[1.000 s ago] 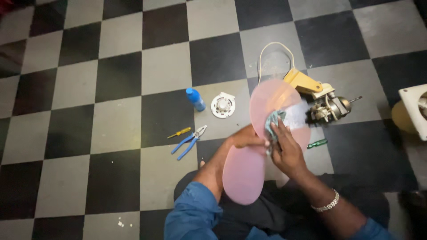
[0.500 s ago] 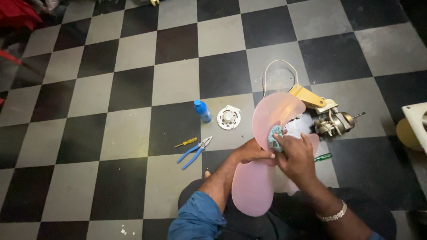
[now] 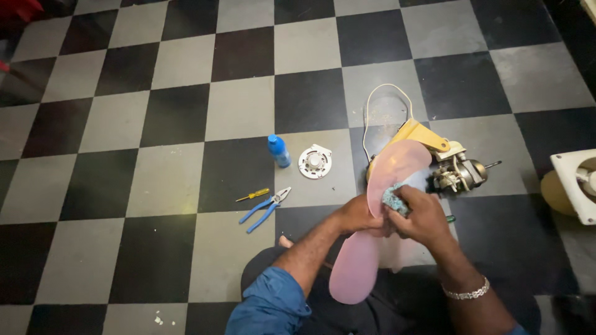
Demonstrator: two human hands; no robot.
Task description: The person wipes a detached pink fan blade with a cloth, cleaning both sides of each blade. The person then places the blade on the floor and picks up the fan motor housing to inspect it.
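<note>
Our left hand (image 3: 356, 215) grips the pink translucent plastic fan blade (image 3: 372, 229) above our lap, fingers hidden behind it. Our right hand (image 3: 422, 214) presses a crumpled blue-green cloth (image 3: 392, 198) against the blade, fingers curled around it.

The head camera looks steeply down (from seated height) at the checkered floor (image 3: 161, 174).

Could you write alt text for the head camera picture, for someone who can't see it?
Seen from above, a seated person's left hand steadies a pink fan blade while the right hand presses a cloth on it. On the checkered floor lie blue pliers, a screwdriver, a blue bottle and a fan motor.
</note>
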